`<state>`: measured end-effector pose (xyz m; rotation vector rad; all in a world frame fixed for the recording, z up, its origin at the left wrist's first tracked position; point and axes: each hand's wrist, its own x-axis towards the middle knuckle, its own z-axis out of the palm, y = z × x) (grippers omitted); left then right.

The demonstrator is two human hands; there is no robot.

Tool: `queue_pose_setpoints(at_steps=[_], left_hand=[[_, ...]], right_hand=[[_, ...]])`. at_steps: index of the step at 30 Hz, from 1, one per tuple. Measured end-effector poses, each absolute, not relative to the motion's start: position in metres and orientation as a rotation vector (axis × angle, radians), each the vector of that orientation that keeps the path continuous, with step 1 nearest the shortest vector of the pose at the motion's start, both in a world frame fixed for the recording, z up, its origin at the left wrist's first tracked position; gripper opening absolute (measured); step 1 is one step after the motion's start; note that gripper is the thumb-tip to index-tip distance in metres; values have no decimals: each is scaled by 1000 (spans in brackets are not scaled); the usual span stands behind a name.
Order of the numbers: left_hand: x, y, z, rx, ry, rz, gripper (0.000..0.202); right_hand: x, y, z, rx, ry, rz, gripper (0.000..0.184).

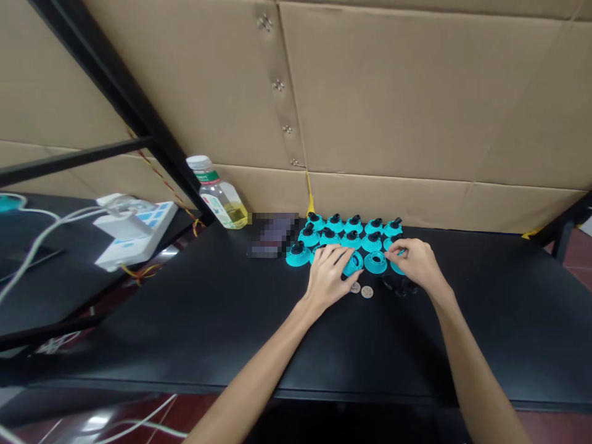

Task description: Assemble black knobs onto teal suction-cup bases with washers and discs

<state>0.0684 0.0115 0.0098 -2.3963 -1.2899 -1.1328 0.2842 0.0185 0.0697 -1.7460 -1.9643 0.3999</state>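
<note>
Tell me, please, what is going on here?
A person is working at a black table with both bare hands. The left hand holds a turquoise part tilted on its side. The right hand has its fingertips pinched together above another turquoise part; whether they grip something is hard to tell. Rows of turquoise bases with black knobs stand behind the hands, and small black pieces and two tan discs lie in front.

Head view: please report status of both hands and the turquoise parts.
Left hand holding tilted turquoise flanged part. Right hand on another turquoise part. Black pieces, two small discs lying near hands.
</note>
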Motion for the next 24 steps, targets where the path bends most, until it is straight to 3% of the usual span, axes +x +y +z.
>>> queue_pose_setpoints(at_steps=[14,19,24], left_hand=[[62,2,21,-2400,-1350,-1381,33],[69,-2,21,-2431,-1308,-1414,32],[70,1,19,-2427,-1343,-1404,34]], right_hand=[[250,-18,68,-1836,-2543,-51,12],[244,-17,66,-1872,-2560,-109,21],[248,-13,65,-1968,-2575,-95,14]])
